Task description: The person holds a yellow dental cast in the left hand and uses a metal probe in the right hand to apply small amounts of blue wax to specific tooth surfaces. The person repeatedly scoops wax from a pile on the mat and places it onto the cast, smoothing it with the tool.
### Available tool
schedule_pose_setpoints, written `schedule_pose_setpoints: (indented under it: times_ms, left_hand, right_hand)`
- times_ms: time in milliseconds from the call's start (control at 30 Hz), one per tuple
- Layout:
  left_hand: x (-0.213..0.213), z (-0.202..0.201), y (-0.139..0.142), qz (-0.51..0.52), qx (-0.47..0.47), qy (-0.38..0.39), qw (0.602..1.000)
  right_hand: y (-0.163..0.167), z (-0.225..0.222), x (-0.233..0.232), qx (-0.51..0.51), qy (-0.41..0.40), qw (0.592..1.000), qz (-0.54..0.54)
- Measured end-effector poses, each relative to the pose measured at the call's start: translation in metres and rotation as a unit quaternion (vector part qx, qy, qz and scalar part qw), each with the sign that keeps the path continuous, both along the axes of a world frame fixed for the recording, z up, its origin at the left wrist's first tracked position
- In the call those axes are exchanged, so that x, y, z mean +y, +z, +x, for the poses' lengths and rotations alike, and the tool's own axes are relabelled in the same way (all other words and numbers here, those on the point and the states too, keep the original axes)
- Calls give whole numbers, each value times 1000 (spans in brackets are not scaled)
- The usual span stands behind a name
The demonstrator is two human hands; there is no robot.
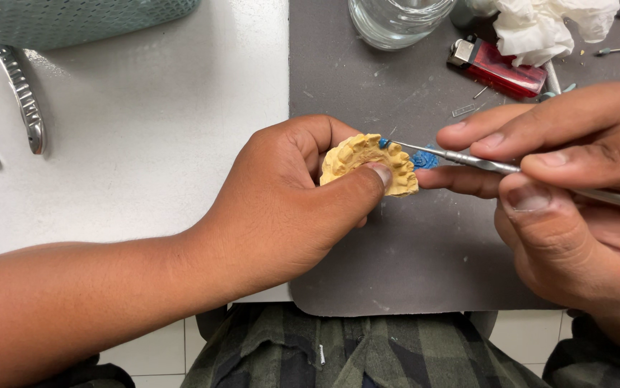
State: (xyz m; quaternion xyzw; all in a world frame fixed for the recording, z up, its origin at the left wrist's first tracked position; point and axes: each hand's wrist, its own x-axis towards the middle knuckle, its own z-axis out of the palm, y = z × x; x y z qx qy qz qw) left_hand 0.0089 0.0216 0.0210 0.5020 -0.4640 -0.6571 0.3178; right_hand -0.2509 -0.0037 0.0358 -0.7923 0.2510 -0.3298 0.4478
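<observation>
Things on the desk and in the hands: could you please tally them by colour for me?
Yellow: 1, the tooth model in the left hand
Blue: 1, wax lump
Red: 1, lighter
White: 1, tissue
Clear: 1, glass
Metal: 2, pliers, tool in the right hand
Total: 7

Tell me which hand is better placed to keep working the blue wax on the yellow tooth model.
Right. The right hand already grips the thin metal carving tool, its tip at the blue wax. The left hand is occupied holding the yellow plaster tooth model.
</observation>
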Motion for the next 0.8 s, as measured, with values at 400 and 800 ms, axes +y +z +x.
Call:
schedule_pose_setpoints:
  times_ms: [400,800]
  left_hand:
    - [0,0,0,6,-2,3,1000]
    - [0,0,0,6,-6,2,1000]
  right_hand:
    - [10,7,3,47,9,997,-56]
    - [5,0,1,47,16,996,-67]
